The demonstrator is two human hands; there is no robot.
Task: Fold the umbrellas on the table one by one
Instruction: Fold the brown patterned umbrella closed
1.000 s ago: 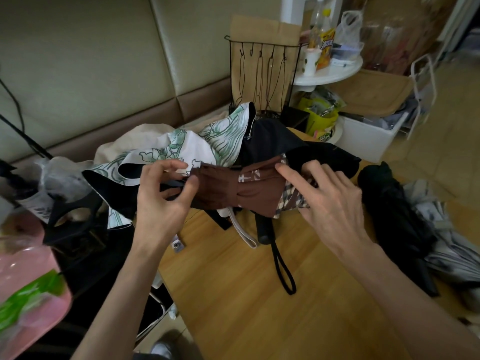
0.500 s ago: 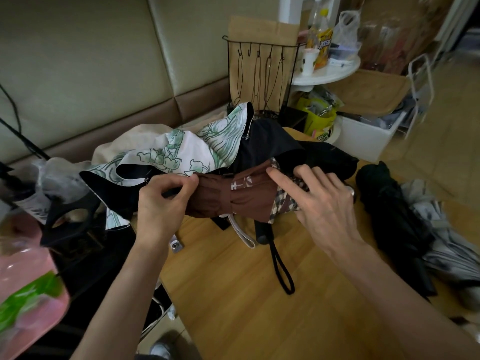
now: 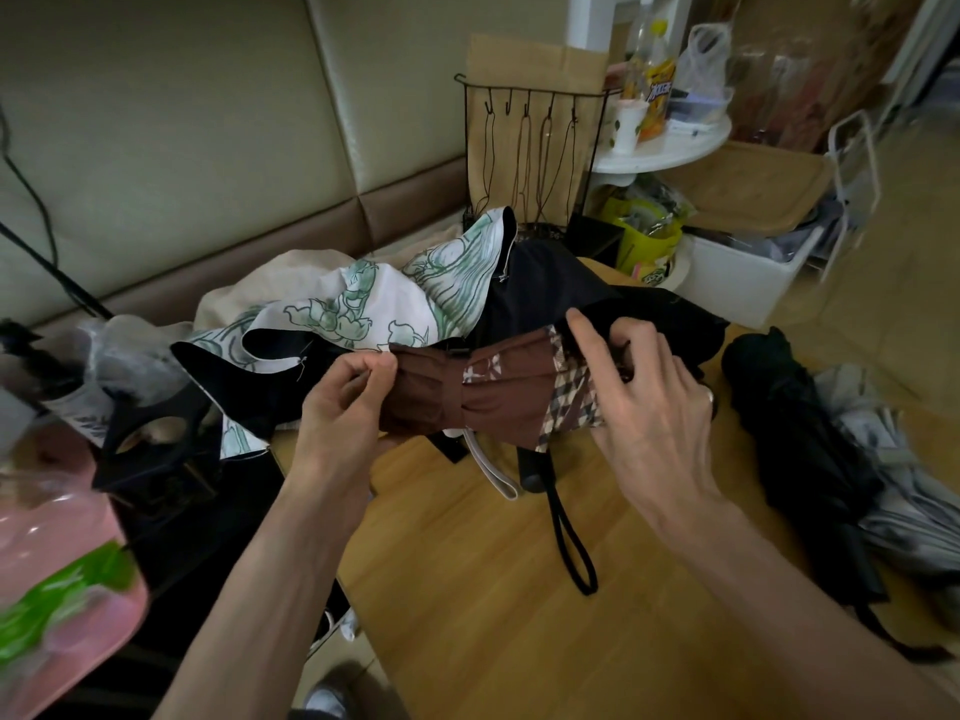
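1. The left hand (image 3: 343,402) pinches the plain end of the brown umbrella (image 3: 467,397) between thumb and forefinger, the other fingers curled in below.
2. The brown umbrella is held just above the table (image 3: 493,605), between the two hands and in front of the loose heap. Its cloth is gathered in pleats and cinched at the middle.
3. The right hand (image 3: 649,407) grips the checked end with curled fingers, the forefinger lifted straighter over the top.
4. Step in hand, as I judge it: tidying the pleats of this one umbrella, late in its fold.
5. The next move likely calls for smoothing the checked folds flat round the shaft while the left pinch keeps the other end from unrolling. After that it can be set aside.
6. Count, left to right:
   - one floral umbrella (image 3: 363,309), loose and unfolded
   - one brown umbrella
   - one black canopy (image 3: 550,293) behind it
   - one black bundle (image 3: 795,423), rolled
   - one grey umbrella (image 3: 914,501) at the edge, blurred
7. That makes five, if the black canopy is a separate umbrella and not the floral one's lining; I cannot tell which.
8. One black handle (image 3: 535,467) with one strap loop (image 3: 571,553) lies on the table under the brown umbrella.
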